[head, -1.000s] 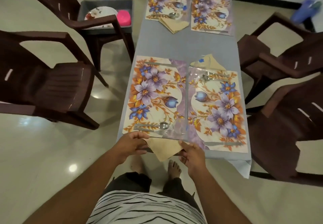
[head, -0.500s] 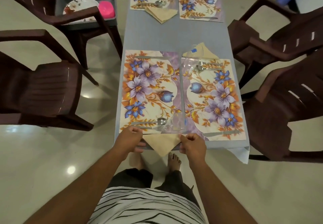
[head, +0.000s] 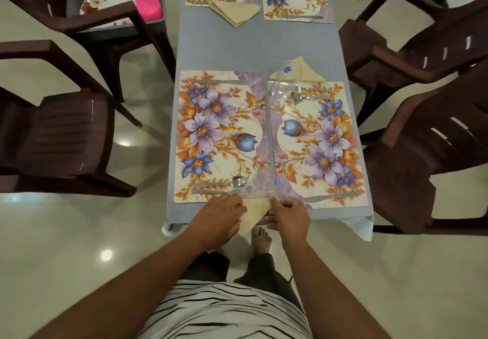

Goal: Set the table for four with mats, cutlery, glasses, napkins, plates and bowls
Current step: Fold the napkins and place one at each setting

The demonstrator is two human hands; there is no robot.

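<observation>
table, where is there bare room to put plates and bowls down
The flowered middles of the two near mats are bare, between the cutlery at their ends. A wide grey strip of table lies open between the near and far mats. The near edge is crowded: both hands hold a napkin beside a fork, spoon and glass.

Both arms reach forward, left grip (head: 221, 215) and right grip (head: 289, 218) curled, nearly together.

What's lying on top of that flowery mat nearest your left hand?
On the near-left mat: a knife along its far edge, a spoon and fork along the near edge. A clear glass stands at its corner. No plate.
</observation>
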